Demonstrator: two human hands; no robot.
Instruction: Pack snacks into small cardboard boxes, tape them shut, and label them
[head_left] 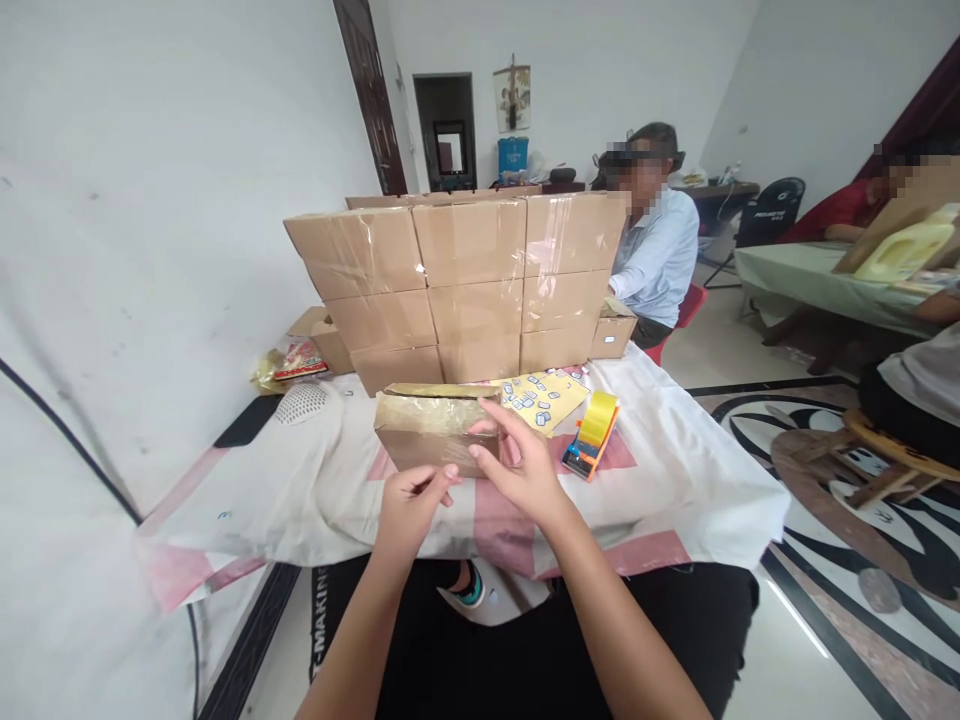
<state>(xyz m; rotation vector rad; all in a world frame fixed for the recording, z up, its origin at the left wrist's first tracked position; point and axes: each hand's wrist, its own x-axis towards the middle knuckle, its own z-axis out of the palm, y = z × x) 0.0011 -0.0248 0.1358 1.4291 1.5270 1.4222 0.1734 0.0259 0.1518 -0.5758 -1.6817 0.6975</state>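
Observation:
A small brown cardboard box (439, 450) with clear tape over its top stands near the front of the cloth-covered table (315, 500). In front of its lower edge, my left hand (412, 510) is closed in a pinch, thumb against curled fingers. Anything between those fingers is too small to make out. At the box's right end, my right hand (521, 465) has thumb and forefinger spread apart, overlapping the box in view; I cannot tell whether it touches. An orange tape dispenser (592, 435) with a yellow roll lies to the right of my right hand.
Stacked, taped cardboard boxes (476, 285) form a wall behind the small box. A yellow sheet with many small labels (544, 398) lies between them. An open box (613, 330) stands right of the stack. A person (652, 245) sits behind it.

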